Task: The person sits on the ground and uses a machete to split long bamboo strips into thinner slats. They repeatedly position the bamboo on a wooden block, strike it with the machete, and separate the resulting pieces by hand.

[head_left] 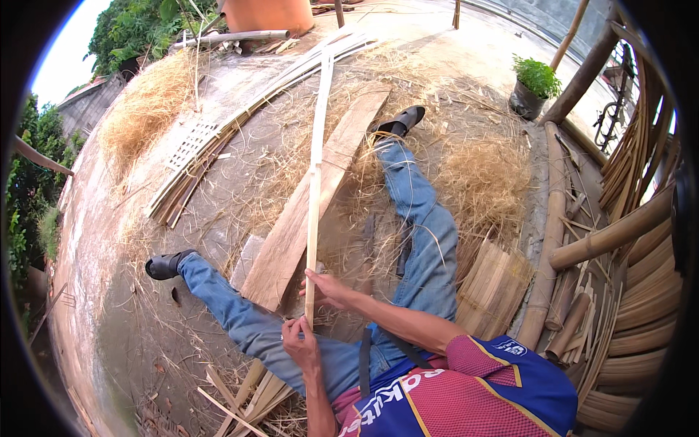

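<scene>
The left hand [300, 345] and, farther along, the right hand [331, 291] are clamped on 1 pale strip [316, 186], extending far over a wooden plank [341, 160].

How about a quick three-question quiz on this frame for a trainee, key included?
1. True or false: the left hand and the right hand both touch the long pale strip.
2. Which hand is closer to the strip's near end, the one toward the person's body?
3. On which side of the picture does the potted plant stand: A) left, B) centre, C) right?

Key: 1. True; 2. left hand; 3. C
</scene>
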Tool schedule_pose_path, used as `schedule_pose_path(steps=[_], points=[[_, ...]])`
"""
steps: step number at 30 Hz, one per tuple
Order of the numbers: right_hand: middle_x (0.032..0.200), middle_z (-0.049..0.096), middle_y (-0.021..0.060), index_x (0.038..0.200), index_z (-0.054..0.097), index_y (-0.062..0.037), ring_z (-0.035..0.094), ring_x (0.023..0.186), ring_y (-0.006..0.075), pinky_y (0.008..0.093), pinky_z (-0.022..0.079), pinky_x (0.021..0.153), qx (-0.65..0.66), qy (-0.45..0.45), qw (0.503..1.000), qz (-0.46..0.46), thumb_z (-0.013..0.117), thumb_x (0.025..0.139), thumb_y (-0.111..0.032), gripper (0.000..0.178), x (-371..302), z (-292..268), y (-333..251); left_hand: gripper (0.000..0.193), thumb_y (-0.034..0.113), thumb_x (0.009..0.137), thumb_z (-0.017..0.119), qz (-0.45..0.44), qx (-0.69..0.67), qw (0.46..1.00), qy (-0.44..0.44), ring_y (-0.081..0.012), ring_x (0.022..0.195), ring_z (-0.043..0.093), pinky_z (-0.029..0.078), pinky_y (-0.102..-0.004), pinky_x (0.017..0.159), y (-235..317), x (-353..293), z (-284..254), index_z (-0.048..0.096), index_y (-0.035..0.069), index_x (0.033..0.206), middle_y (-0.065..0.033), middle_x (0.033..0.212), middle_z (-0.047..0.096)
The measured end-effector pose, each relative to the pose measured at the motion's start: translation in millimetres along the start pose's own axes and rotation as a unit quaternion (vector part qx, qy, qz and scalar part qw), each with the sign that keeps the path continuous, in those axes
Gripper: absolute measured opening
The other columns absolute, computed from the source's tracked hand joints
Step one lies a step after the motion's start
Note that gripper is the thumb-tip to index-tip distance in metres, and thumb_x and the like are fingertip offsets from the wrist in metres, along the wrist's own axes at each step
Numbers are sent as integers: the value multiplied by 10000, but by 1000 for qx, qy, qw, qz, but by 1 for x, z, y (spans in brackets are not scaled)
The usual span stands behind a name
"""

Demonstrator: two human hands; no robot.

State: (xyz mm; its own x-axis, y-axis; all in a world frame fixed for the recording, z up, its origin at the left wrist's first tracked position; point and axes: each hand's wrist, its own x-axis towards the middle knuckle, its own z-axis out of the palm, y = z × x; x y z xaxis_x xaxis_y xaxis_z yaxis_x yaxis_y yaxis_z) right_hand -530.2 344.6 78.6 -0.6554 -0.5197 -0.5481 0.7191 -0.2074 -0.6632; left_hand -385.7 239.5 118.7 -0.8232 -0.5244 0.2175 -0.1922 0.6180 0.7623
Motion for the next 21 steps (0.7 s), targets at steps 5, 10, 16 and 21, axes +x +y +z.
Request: schedule_pose_path(steps=[5,10,16,21], points=[[935,671,137,1033,511,-54,695,821,232,388,615,739,120,6,992,-28,531,1045,-367,313,12,6,7,599,188,921,688,89,164,982,38,-324,924,648,508,-403,826,29,-27,-52,484,-11,1448,-200,1178,643],[786,599,57,998,516,-47,629,645,173,353,593,633,73,43,986,-144,537,1048,-338,296,2,41,-16,500,253,905,720,-79,323,942,-54,-382,844,668,508,-456,771,77,-91,-130,599,-3,1317,-234,1004,695],[737,584,43,978,512,-30,616,614,140,312,569,583,36,-27,976,-214,511,1060,-358,338,-51,102,-44,297,252,924,717,-219,159,959,-84,-258,551,592,455,-384,572,-10,-119,-142,687,-43,911,-173,613,602],[728,597,54,970,527,-26,624,602,149,315,576,583,25,-21,972,-234,516,1056,-369,353,-13,99,-78,328,253,874,788,-182,71,979,-64,-211,510,490,418,-373,541,2,-74,-137,633,-31,822,-109,573,552]])
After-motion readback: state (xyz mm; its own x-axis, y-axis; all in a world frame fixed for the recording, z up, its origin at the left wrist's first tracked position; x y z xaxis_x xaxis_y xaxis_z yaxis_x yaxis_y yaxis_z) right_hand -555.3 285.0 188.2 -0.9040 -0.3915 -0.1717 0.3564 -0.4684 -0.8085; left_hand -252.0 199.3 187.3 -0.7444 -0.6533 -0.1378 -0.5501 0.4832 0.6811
